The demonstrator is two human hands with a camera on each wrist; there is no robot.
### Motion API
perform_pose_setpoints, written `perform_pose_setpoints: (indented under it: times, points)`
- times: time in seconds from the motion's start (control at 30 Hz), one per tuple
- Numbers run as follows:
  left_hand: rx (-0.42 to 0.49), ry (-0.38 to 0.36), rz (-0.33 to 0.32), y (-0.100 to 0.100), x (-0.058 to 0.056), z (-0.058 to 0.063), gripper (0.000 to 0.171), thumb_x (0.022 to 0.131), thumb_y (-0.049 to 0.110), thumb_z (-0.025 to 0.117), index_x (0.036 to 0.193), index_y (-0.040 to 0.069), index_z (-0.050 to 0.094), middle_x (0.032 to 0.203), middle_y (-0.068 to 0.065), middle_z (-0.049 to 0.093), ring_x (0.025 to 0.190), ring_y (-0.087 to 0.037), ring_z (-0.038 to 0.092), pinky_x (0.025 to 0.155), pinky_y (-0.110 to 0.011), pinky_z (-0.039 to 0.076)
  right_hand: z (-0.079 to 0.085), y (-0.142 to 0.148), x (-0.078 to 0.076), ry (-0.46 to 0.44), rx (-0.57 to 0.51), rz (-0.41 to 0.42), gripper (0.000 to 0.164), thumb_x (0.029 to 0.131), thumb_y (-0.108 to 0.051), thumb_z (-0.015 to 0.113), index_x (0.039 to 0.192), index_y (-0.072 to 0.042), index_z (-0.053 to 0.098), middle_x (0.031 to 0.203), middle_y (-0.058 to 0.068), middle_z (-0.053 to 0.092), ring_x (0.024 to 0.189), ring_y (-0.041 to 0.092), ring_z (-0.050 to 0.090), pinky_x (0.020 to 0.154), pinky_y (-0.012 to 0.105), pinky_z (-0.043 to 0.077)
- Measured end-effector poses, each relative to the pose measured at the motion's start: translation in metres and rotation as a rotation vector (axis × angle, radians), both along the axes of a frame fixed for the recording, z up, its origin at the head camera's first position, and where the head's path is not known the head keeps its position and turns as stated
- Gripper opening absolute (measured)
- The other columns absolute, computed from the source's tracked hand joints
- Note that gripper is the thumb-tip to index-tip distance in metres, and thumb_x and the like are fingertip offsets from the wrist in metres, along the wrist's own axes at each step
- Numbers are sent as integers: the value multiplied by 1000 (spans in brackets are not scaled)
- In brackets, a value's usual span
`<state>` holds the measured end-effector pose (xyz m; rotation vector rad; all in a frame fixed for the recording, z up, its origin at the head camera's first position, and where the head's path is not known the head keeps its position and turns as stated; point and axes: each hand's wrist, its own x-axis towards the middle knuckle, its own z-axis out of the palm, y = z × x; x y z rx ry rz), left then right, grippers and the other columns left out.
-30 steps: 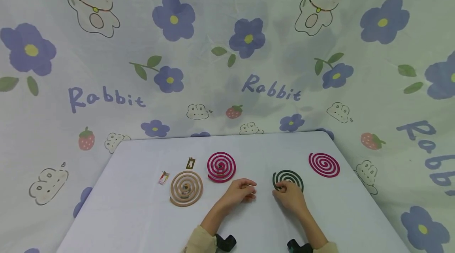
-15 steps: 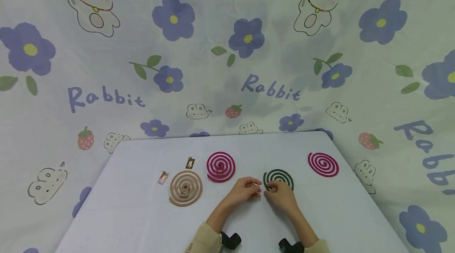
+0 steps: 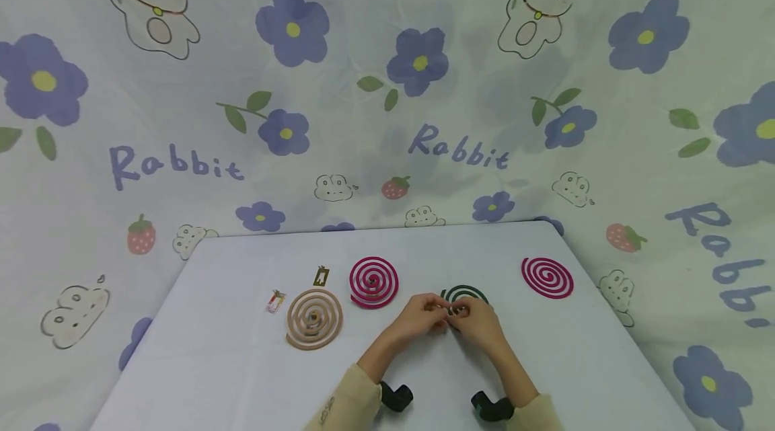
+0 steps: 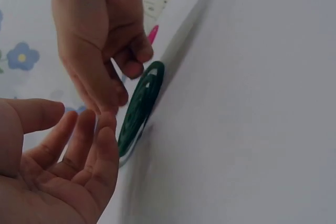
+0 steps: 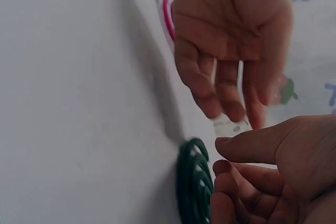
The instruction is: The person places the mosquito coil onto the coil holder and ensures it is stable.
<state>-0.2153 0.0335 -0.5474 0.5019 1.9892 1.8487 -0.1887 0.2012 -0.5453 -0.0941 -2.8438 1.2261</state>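
A dark green mosquito coil (image 3: 465, 290) lies on the white table in front of both hands, its near part hidden behind fingers. My right hand (image 3: 481, 329) is over its near left part with fingers curled, thumb and index close together; the exact contact is hidden. In the right wrist view the green coil (image 5: 193, 182) sits beside those fingertips. My left hand (image 3: 420, 318) meets the right at the coil's near left side. Its fingers are loosely bent with nothing visible between them, as the left wrist view shows of that hand (image 4: 68, 171).
Left of the hands lie a magenta coil (image 3: 374, 259) and a tan coil (image 3: 315, 292), each with a small piece at its centre. Near them are a brass-coloured stand (image 3: 321, 276) and a small red-and-white piece (image 3: 275, 301). Another magenta coil (image 3: 547, 276) lies far right on the white table (image 3: 212, 364).
My right hand has drawn the green coil leftward along the table. My left hand has come right, and both hands' fingertips now meet. The other coils keep their places.
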Motion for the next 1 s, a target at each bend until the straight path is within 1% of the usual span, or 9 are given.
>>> perform_pose_setpoints:
  times: [0.07, 0.17, 0.27, 0.4, 0.5, 0.6, 0.8, 1.0]
  points:
    - [-26, 13, -1, 1, -4, 1, 20, 94, 4, 60, 111, -7, 65, 90, -20, 65, 83, -38, 65, 73, -45, 56, 5, 8, -2, -10, 0, -29, 26, 82, -13, 75, 103, 1, 69, 68, -1, 62, 60, 14, 55, 51, 29, 45]
    - [-72, 36, 2, 2, -12, 3, 21, 92, 5, 61, 110, -6, 65, 88, -19, 65, 81, -35, 65, 70, -43, 56, 10, 21, -6, 0, 11, -64, 29, 82, -14, 75, 105, 3, 69, 72, 1, 63, 63, 15, 57, 52, 29, 46]
    - [-115, 47, -6, 3, -19, 6, 22, 92, 6, 62, 109, -5, 65, 90, -19, 66, 79, -31, 66, 69, -41, 55, 11, 35, -8, 10, 28, -89, 32, 81, -16, 76, 106, 4, 68, 75, 3, 64, 65, 17, 58, 53, 30, 47]
    - [-165, 71, -19, 2, -27, 6, 23, 92, 8, 62, 111, -5, 65, 91, -19, 68, 78, -28, 67, 67, -36, 55, 9, 48, -10, 2, 44, -109, 37, 80, -17, 78, 108, 5, 66, 78, 5, 64, 67, 19, 59, 54, 32, 48]
    - [-205, 96, -16, 0, -31, 6, 23, 93, 9, 61, 112, -4, 65, 90, -17, 68, 76, -24, 65, 62, -29, 52, 6, 55, -8, -9, 48, -126, 41, 79, -16, 79, 110, 6, 64, 81, 8, 64, 71, 21, 59, 56, 34, 49]
    - [-243, 113, -13, -2, -35, 5, 23, 93, 11, 62, 113, -2, 64, 88, -15, 68, 73, -20, 64, 58, -25, 49, 2, 58, -7, -17, 46, -138, 44, 78, -16, 79, 111, 7, 62, 84, 11, 63, 74, 24, 59, 59, 38, 50]
    - [-302, 119, -34, 1, -43, -1, 24, 93, 10, 63, 114, -1, 63, 86, -7, 65, 69, -14, 63, 58, -25, 50, -6, 63, 0, -42, 50, -160, 45, 76, -18, 81, 108, 8, 63, 83, 10, 62, 75, 26, 58, 64, 43, 50]
    - [-390, 165, -38, 10, -52, -3, 33, 91, 9, 65, 122, -2, 61, 78, -1, 63, 60, -12, 60, 54, -24, 48, -10, 64, 4, -88, 45, -158, 55, 71, -26, 86, 111, 5, 64, 87, 10, 60, 77, 26, 55, 64, 41, 48]
